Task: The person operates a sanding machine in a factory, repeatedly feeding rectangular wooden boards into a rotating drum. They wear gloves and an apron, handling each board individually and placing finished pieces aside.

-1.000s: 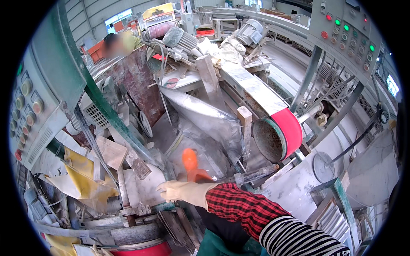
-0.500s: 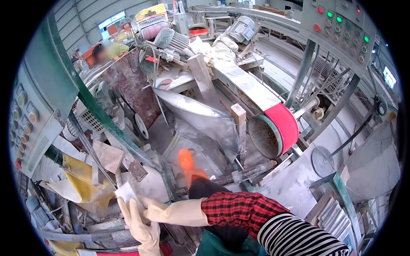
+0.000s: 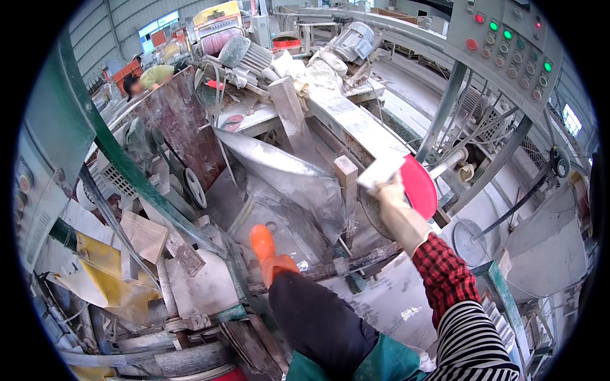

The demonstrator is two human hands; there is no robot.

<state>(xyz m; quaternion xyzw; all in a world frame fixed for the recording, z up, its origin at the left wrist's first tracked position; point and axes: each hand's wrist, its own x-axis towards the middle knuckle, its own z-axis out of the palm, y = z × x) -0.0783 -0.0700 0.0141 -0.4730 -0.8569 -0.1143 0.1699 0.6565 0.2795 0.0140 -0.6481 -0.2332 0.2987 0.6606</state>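
Observation:
My right hand (image 3: 399,206), in a cream glove, is closed on a flat white rectangular tile (image 3: 380,171). The arm reaches forward and to the right, in a red-checked sleeve cover over black-and-white stripes. Behind the tile runs the long abrasive belt (image 3: 356,122) of a grinding machine, pale on top and red (image 3: 419,189) where it bends round the near end wheel. Whether the tile touches the belt, I cannot tell. My left hand is out of view.
Button panels stand at right (image 3: 508,54) and left (image 3: 27,184). A wooden post (image 3: 346,181) rises beside the wheel. My orange boot (image 3: 262,244) is near a metal sheet (image 3: 279,162). At far left, another person (image 3: 152,77) bends behind a rusty panel (image 3: 184,124).
My right hand has swung from the lower left up to the right, carrying the white tile to the belt's near end. My left hand has left the view.

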